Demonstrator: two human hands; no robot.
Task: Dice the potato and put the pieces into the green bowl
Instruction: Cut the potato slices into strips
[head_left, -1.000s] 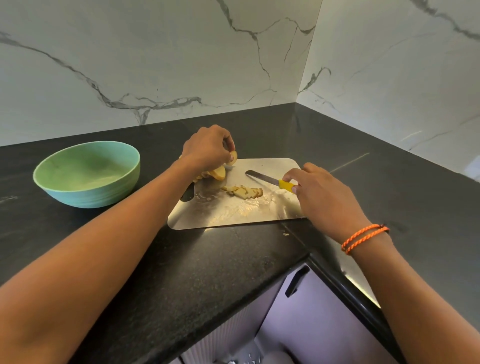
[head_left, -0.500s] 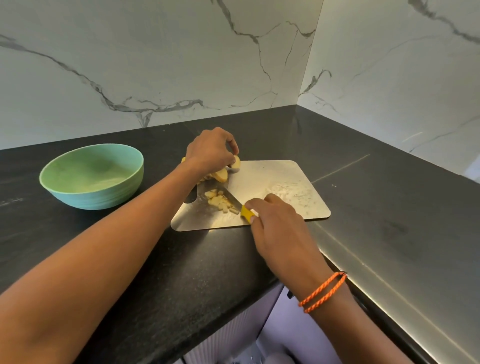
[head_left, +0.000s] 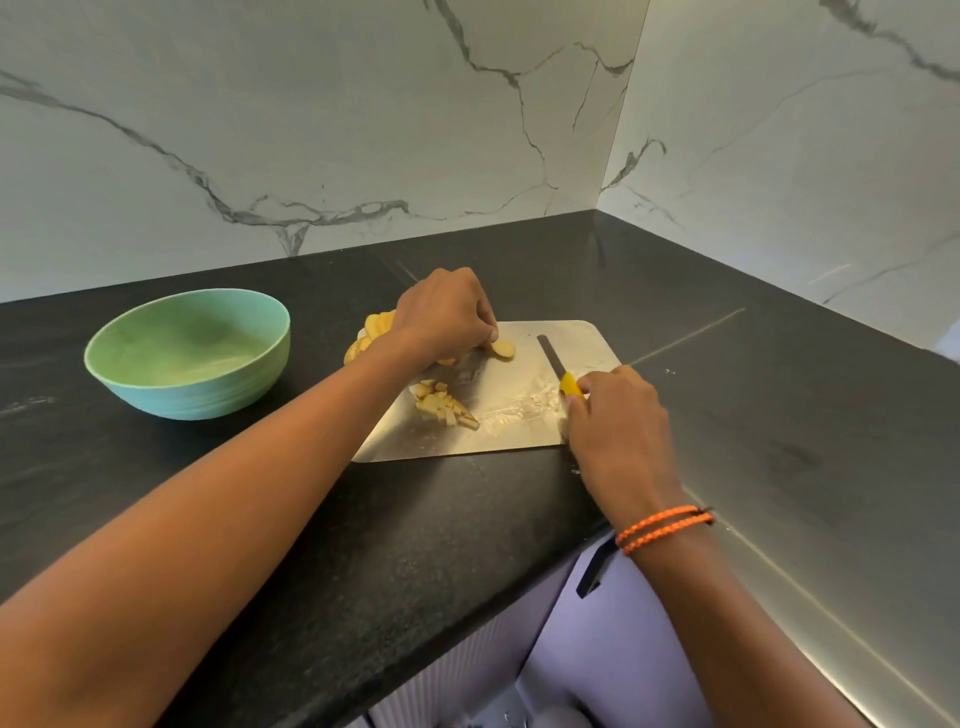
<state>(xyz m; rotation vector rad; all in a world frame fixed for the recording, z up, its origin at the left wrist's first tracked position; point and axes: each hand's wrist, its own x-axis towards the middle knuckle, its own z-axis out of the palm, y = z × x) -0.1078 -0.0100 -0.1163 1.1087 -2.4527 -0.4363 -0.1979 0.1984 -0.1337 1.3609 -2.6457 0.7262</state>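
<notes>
One bowl (head_left: 187, 353), one knife (head_left: 558, 364), one board (head_left: 519, 436).

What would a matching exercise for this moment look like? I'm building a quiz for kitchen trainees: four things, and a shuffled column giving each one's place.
Things:
1. green bowl
2. diced pieces
3. potato slice
4. knife

Places:
A. at the left hand's fingertips
B. held by the right hand
C. on the counter, left of the cutting board
D. heaped on the board's near left part

Pairs: 1-C, 2-D, 3-A, 4-B
</notes>
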